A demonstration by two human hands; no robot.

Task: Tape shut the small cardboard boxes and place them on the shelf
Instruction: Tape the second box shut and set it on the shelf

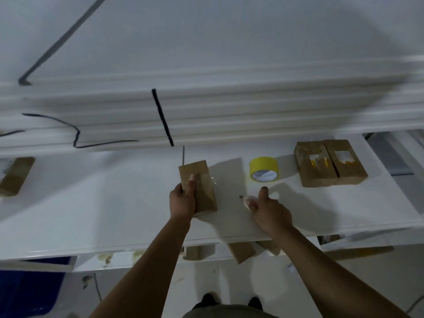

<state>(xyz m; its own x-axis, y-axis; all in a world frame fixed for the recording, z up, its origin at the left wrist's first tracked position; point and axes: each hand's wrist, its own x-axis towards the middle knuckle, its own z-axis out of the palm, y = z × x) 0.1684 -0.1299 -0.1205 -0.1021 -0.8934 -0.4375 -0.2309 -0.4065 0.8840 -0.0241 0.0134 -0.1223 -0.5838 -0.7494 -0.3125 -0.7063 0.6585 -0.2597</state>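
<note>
A small brown cardboard box stands on the white table. My left hand grips it from the left, thumb across its top face. A bit of clear tape glints on its right edge. My right hand is just right of the box, thumb raised, fingers curled round a small pale tool with a dark tip. A yellow tape roll lies flat beyond my right hand. Two more cardboard boxes lie side by side at the far right, with torn labels on top.
A stack of white boards with black marker lines lies along the back of the table. Another brown box sits at the far left. Several cardboard pieces lie under the table's front edge. A blue object is at the lower left.
</note>
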